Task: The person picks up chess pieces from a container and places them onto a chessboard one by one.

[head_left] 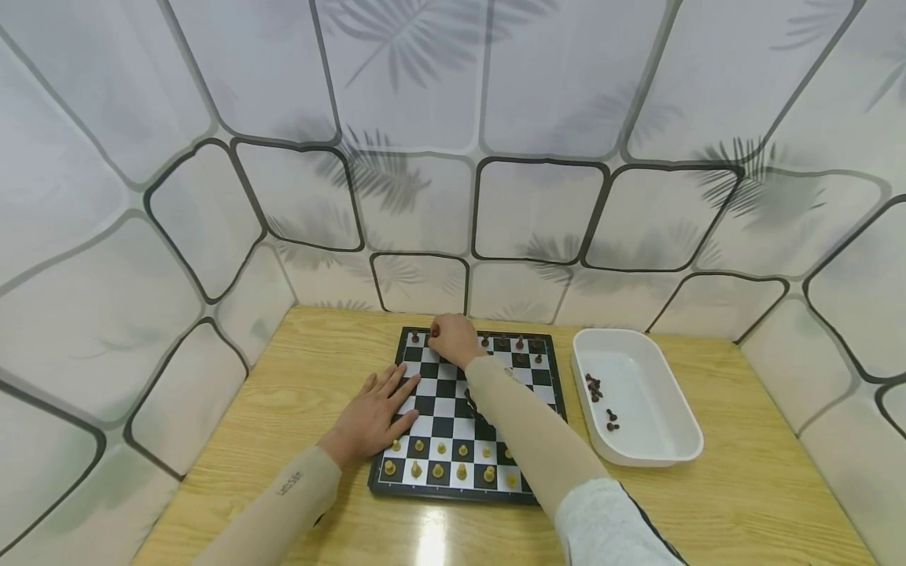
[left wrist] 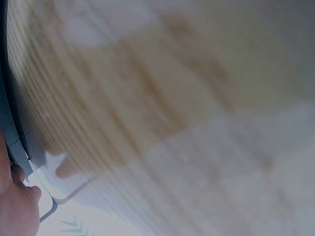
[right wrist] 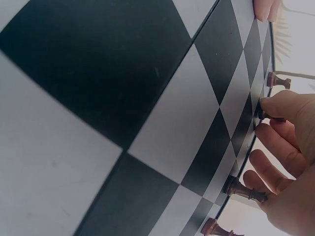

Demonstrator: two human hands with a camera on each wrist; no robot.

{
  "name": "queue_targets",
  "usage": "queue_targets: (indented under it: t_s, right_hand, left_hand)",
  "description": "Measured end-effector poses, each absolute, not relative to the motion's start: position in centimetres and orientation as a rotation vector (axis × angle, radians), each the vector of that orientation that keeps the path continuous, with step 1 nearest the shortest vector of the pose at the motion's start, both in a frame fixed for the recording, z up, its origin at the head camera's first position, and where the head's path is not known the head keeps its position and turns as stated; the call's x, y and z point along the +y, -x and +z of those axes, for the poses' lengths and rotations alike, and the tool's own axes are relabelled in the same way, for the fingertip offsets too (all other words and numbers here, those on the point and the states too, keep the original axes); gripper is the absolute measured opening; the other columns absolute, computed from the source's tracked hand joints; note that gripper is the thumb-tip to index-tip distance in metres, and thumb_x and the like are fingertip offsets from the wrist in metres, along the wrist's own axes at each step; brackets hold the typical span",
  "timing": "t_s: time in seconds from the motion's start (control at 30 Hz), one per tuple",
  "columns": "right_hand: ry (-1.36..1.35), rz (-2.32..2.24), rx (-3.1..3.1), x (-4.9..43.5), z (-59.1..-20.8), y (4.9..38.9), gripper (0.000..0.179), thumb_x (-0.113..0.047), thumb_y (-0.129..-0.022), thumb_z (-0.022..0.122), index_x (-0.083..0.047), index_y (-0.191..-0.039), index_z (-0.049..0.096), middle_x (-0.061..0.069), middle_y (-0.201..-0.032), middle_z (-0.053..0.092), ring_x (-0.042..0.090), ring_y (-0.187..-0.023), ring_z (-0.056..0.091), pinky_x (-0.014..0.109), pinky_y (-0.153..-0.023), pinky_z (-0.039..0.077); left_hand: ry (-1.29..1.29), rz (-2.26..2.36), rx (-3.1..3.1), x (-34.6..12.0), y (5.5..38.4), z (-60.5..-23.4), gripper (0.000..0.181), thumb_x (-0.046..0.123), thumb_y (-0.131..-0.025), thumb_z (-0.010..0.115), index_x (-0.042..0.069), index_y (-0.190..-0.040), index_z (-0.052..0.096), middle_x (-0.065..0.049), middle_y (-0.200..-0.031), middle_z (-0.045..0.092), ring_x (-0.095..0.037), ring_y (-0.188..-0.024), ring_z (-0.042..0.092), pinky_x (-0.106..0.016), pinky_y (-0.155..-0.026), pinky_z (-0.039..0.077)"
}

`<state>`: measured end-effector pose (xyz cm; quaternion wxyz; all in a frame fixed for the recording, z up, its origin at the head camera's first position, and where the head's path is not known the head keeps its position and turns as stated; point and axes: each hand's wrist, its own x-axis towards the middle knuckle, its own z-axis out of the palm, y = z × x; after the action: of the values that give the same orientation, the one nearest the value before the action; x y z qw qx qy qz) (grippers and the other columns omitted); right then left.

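A black-and-white chessboard lies on the table. My right hand is over its far row, toward the left corner. In the right wrist view the thumb and forefinger pinch a dark chess piece at a square, mostly covered by the fingers. Beside it a dark rook stands on the corner square, and a tall dark piece is near the other fingers. My left hand rests with spread fingers on the board's left edge; only part of that hand shows in the left wrist view.
Yellow chess pieces fill two rows on the near side. More dark pieces stand at the far right corner. Right of the board, a white plastic tub contains several loose dark pieces. A patterned curtain hangs behind the wooden table.
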<state>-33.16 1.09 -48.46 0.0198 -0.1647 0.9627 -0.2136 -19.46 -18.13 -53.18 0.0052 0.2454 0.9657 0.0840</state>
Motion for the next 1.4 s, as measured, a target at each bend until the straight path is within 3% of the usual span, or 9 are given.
queue_targets:
  t_s: [0.33,0.67,0.9,1.0,1.1,1.17,1.4]
  right_hand:
    - [0.527,-0.645,2.993,1.1,-48.5,33.2,0.011,-0.017,-0.100,0.070,-0.011,-0.098,0.079,0.006,-0.093,0.077,0.018,-0.074,0.064,0.037,-0.072,0.057]
    - [0.557,-0.652,2.991,1.2,-48.4,33.1,0.013,-0.015,-0.100,0.069,-0.012,-0.091,0.077,0.004,-0.085,0.074,0.017,-0.069,0.059,0.033,-0.066,0.049]
    - [0.556,-0.642,2.996,1.2,-48.3,33.0,0.013,-0.016,-0.100,0.069,-0.012,-0.090,0.077,0.004,-0.085,0.074,0.020,-0.073,0.060,0.035,-0.071,0.050]
    - [0.554,-0.640,2.986,1.2,-48.3,33.0,0.012,-0.017,-0.101,0.069,-0.010,-0.102,0.079,0.006,-0.095,0.077,0.024,-0.086,0.068,0.041,-0.084,0.057]
    - [0.549,-0.659,2.970,1.3,-48.1,33.0,0.028,-0.018,-0.101,0.069,-0.008,-0.127,0.075,0.009,-0.108,0.077,0.027,-0.099,0.071,0.047,-0.101,0.056]
    - [0.561,-0.668,2.960,1.7,-47.7,33.1,0.040,-0.019,-0.101,0.070,-0.008,-0.139,0.068,0.011,-0.118,0.076,0.028,-0.108,0.072,0.049,-0.105,0.055]
    - [0.647,-0.736,2.887,4.4,-44.0,32.5,0.042,-0.023,-0.101,0.072,-0.004,-0.138,0.067,0.018,-0.137,0.070,0.035,-0.126,0.066,0.050,-0.106,0.055]
  left_hand:
    - [-0.768,0.260,3.023,-18.1,19.4,-53.1,0.070,0.058,-0.110,0.037,0.018,-0.168,0.031,-0.015,-0.176,0.020,-0.035,-0.164,0.021,-0.061,-0.131,0.022]
    - [-0.775,0.248,3.025,-18.2,19.6,-53.2,0.071,0.060,-0.110,0.034,0.018,-0.168,0.030,-0.014,-0.177,0.019,-0.034,-0.164,0.019,-0.061,-0.131,0.022]
    - [-0.782,0.253,3.025,-18.2,19.5,-53.3,0.071,0.060,-0.110,0.034,0.018,-0.168,0.030,-0.014,-0.176,0.019,-0.034,-0.164,0.020,-0.061,-0.131,0.022]
    - [-0.782,0.256,3.028,-18.3,19.5,-53.3,0.071,0.059,-0.110,0.035,0.018,-0.168,0.030,-0.014,-0.177,0.019,-0.034,-0.164,0.020,-0.061,-0.131,0.022]
    - [-0.782,0.253,3.029,-18.3,19.5,-53.3,0.071,0.060,-0.110,0.034,0.018,-0.168,0.030,-0.014,-0.177,0.019,-0.034,-0.164,0.019,-0.061,-0.131,0.022]
    - [-0.780,0.247,3.026,-18.2,19.6,-53.2,0.071,0.060,-0.110,0.033,0.019,-0.168,0.029,-0.014,-0.177,0.018,-0.034,-0.164,0.019,-0.061,-0.131,0.022]
    - [-0.788,0.250,3.025,-18.2,19.5,-53.0,0.071,0.059,-0.111,0.034,0.018,-0.168,0.029,-0.015,-0.176,0.018,-0.036,-0.164,0.019,-0.062,-0.130,0.023]
